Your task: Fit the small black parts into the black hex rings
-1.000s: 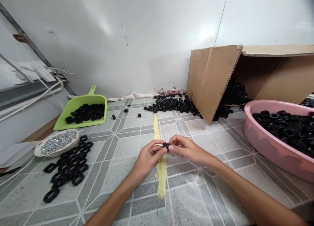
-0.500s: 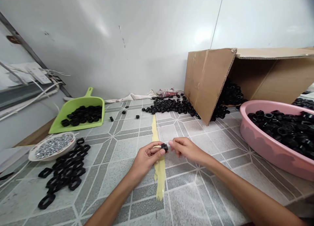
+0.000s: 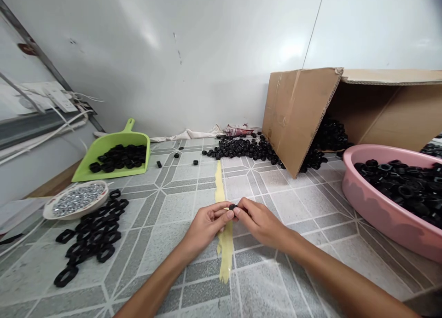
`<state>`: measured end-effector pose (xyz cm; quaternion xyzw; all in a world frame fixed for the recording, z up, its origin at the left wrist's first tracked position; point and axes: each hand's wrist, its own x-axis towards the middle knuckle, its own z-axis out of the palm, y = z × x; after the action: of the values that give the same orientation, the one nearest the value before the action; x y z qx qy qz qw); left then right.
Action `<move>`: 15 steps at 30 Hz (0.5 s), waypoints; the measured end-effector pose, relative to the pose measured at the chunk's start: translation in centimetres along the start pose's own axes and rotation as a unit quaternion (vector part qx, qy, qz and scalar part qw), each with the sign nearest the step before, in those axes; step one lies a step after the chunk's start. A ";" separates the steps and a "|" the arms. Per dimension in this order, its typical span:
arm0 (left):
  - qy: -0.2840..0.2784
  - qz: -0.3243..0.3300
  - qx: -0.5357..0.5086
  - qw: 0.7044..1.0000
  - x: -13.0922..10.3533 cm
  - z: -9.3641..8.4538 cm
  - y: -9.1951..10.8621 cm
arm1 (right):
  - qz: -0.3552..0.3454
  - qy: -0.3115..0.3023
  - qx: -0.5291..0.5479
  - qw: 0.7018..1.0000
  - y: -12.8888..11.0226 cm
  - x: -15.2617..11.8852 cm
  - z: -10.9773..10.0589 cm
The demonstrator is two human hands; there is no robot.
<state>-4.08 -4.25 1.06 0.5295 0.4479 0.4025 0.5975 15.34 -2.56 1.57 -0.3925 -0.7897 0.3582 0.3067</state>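
Observation:
A small black plastic part [image 3: 232,207] is pinched between the fingertips of my two hands, just above the yellow tape strip on the table. My left hand [image 3: 210,220] holds it from the left with thumb and fingers. From the right, my right hand [image 3: 259,220] has its thumb and fingers closed on the same part. Much of the part is covered by the fingertips, so its exact shape cannot be made out. Black hexagonal rings [image 3: 95,235] lie in a loose group to the left, beside a white bowl [image 3: 48,212] of small shiny metal pieces.
A green dustpan [image 3: 103,174] holding black rings stands at the back left. Small black parts [image 3: 241,147] spill from a tipped cardboard box [image 3: 293,115]. On the right sits a pink basin [image 3: 366,207] full of black parts. Cables and a power strip [image 3: 60,99] run along the left.
My right hand has moved left and closed onto the black part, which only the left hand held before. The view has shifted slightly.

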 end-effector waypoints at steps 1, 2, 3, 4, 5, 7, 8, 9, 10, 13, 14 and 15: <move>-0.004 0.001 -0.002 1.000 -0.2 0.1 0.1 | -0.002 0.004 -0.020 1.000 -0.1 -0.2 0.1; -0.009 0.003 -0.004 1.000 -0.4 0.3 0.2 | -0.003 0.009 -0.031 0.999 -0.3 -0.4 0.1; -0.015 0.005 -0.007 1.000 -0.6 0.4 0.4 | -0.007 0.015 -0.040 0.999 -0.4 -0.5 0.1; -0.021 0.007 -0.011 1.000 -0.8 0.6 0.6 | -0.016 0.023 -0.050 0.998 -0.4 -0.6 0.1; -0.028 0.007 -0.013 0.999 -1.0 0.8 0.7 | -0.030 0.033 -0.063 0.997 -0.5 -0.7 0.0; -0.041 0.006 -0.012 0.999 -1.2 1.3 0.9 | -0.059 0.047 -0.085 0.994 -0.6 -0.7 0.0; -0.038 0.011 -0.008 0.999 -1.3 1.6 0.9 | -0.060 0.050 -0.085 0.993 -0.6 -0.6 0.1; -0.027 0.022 -0.003 0.999 -1.4 1.8 0.9 | -0.049 0.051 -0.072 0.995 -0.6 -0.6 0.3; -0.008 0.039 0.009 0.999 -1.5 2.1 0.7 | -0.027 0.051 -0.048 0.997 -0.6 -0.5 0.5; 0.066 0.113 0.102 0.986 -2.0 2.6 0.3 | 0.045 0.052 0.068 0.995 -0.6 -0.4 1.4; 0.081 0.138 0.150 0.976 -2.2 2.6 0.2 | 0.064 0.052 0.107 0.991 -0.6 -0.5 1.7; 0.088 0.163 0.202 0.962 -2.3 2.6 0.1 | 0.084 0.052 0.142 0.985 -0.6 -0.5 2.0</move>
<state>-2.19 -7.18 1.53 0.6676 0.4787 0.4402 0.3625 13.84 -3.87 0.84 -0.4282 -0.6780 0.4702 0.3687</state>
